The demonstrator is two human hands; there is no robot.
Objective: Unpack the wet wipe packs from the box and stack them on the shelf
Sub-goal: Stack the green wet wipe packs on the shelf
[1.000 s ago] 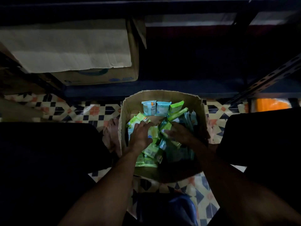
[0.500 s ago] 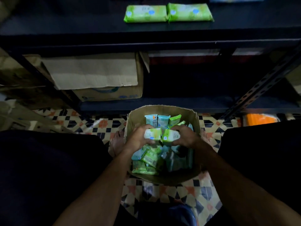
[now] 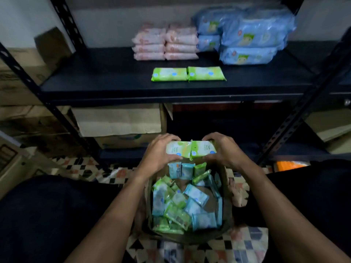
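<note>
Left hand point(image 3: 158, 154) fingers point(image 3: 170, 137) curl round one green film wet wipe pack point(image 3: 178, 150); right hand point(image 3: 225, 151) grips its twin point(image 3: 202, 149). Likely light, squashy, slick: hold outer ends, support underneath.

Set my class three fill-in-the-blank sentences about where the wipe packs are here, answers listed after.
The left hand and right hand hold a pair of packs over the open ____.
On the shelf, ____ green packs lie side by side.
The pink packs are stacked to the ____ of the blue packs.
Answers: box; two; left.
</note>
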